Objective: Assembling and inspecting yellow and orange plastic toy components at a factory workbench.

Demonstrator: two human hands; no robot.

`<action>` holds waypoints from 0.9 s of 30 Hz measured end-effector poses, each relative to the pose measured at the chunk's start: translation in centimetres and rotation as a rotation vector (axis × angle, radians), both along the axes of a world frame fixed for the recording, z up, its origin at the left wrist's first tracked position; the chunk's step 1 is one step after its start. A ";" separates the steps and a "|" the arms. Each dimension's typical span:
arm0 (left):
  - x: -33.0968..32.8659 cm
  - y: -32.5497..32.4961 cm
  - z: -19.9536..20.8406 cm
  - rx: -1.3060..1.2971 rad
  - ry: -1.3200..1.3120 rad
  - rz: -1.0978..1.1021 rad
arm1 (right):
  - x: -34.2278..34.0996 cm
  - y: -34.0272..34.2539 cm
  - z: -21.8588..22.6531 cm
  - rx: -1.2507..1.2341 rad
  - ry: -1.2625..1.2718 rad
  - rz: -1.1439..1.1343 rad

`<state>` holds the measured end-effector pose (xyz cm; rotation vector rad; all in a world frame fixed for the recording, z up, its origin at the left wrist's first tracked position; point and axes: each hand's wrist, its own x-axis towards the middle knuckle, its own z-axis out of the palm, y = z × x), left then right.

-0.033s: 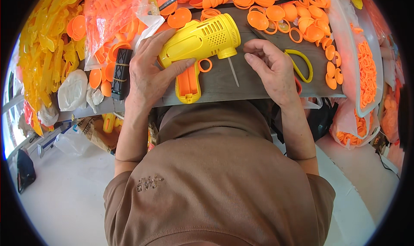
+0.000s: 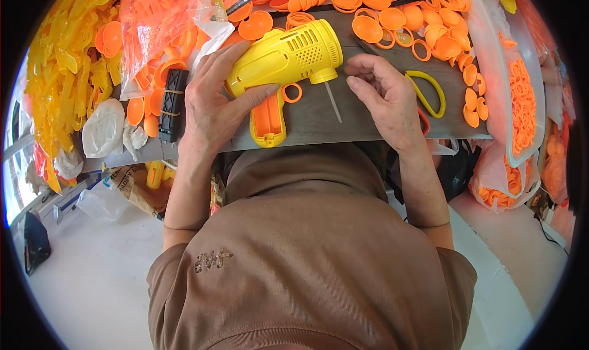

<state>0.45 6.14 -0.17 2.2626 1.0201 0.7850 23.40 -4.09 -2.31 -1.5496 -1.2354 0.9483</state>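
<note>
The yellow gun-shaped body (image 2: 285,52) lay on the tabletop (image 2: 307,123), left of the middle, its barrel pointing toward the far right corner and the foot of its grip reaching the near edge. The left hand (image 2: 211,101) was closed around its rear end, thumb laid across the top of the grip. The right hand (image 2: 389,98) was half curled beyond the barrel's mouth, thumb and forefinger apart, with nothing visible between them.

The piece looked partly put together. The vented barrel and the short spout (image 2: 323,75) under it were in place, and an orange lining (image 2: 267,117) sat in the grip. That lining was uncovered toward the viewer, so the grip appeared unfinished. An orange ring (image 2: 292,93) was just beside the grip; whether it was attached could not be told. A thin pale rod (image 2: 333,103) ran from near the spout toward the near edge, its upper end too unclear to show any joint.

Loose orange cups (image 2: 367,29) crowded the far edge, a black ribbed block (image 2: 173,104) stood left of the left hand, and a yellow loop handle (image 2: 440,98) lay right of the right hand.
</note>
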 end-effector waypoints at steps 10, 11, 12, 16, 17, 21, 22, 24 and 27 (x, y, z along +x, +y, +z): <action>0.1 -0.2 -0.6 0.105 -0.010 0.007 | -2.1 1.8 1.2 -0.167 0.402 -0.039; 0.2 -0.2 -0.5 0.080 -0.022 -0.003 | -2.4 2.0 1.3 -0.168 0.402 -0.035; 0.2 -0.2 -0.5 0.056 -0.034 -0.013 | -2.6 2.2 1.4 -0.183 0.424 -0.040; 0.2 -0.1 -0.9 0.022 -0.073 -0.007 | -3.2 2.7 1.2 -0.163 0.599 -0.043; 0.2 -0.1 -1.1 0.034 -0.093 -0.003 | -3.3 2.7 1.1 -0.163 0.599 -0.042; 0.0 -0.4 -1.2 -0.024 -0.116 0.015 | -3.7 2.6 0.5 -0.117 0.636 -0.074; -0.1 -0.4 -1.1 -0.022 -0.117 0.016 | -3.8 2.6 0.4 -0.108 0.652 -0.092; -0.2 -0.2 -0.4 -0.117 -0.079 -0.036 | -4.1 2.4 0.3 -0.095 0.667 -0.108; -0.2 0.7 1.0 -0.534 -0.124 -0.016 | -4.2 1.5 1.2 -0.065 0.660 -0.115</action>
